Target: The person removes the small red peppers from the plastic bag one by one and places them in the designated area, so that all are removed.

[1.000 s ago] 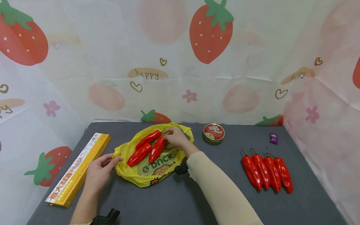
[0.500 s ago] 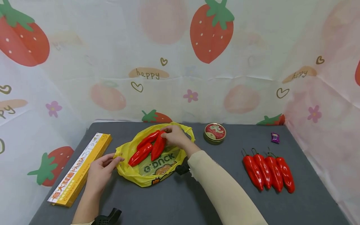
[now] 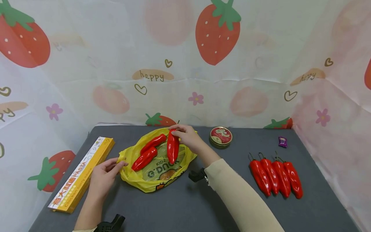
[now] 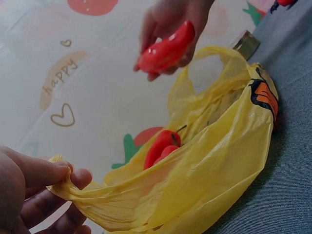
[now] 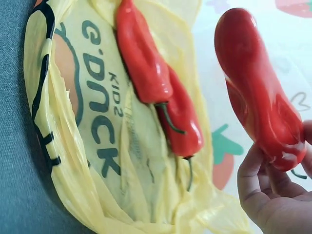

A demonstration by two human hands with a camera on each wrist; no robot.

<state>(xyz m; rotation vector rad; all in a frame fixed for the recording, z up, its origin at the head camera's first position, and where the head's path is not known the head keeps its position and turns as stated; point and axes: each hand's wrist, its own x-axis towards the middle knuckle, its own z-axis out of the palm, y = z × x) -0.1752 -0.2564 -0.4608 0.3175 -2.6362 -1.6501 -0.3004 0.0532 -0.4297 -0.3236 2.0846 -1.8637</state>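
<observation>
A yellow plastic bag (image 3: 130, 178) lies spread wide on the dark table, with two red chili peppers (image 3: 145, 159) inside it. My left hand (image 3: 103, 178) pinches the bag's left edge between thumb and fingers; the left wrist view shows the gathered plastic in that pinch. Above the bag's right part, my right hand (image 3: 188, 138) grips another red pepper (image 5: 258, 87) near its stem end, raised clear of the bag. In the right wrist view the two peppers in the bag (image 5: 144, 63) lie side by side with their green stems showing.
Several red peppers (image 3: 275, 177) lie in a row on the right of the table. A round red-topped tin (image 3: 220, 138) stands behind the bag, and a small purple packet (image 3: 282, 142) lies at the back right. A yellow pasta box (image 3: 82, 175) lies beside my left hand.
The right hand has lifted one pepper out of the bag's pile and moved it slightly right, turning it more upright. My left hand has kept its pinch in place.
</observation>
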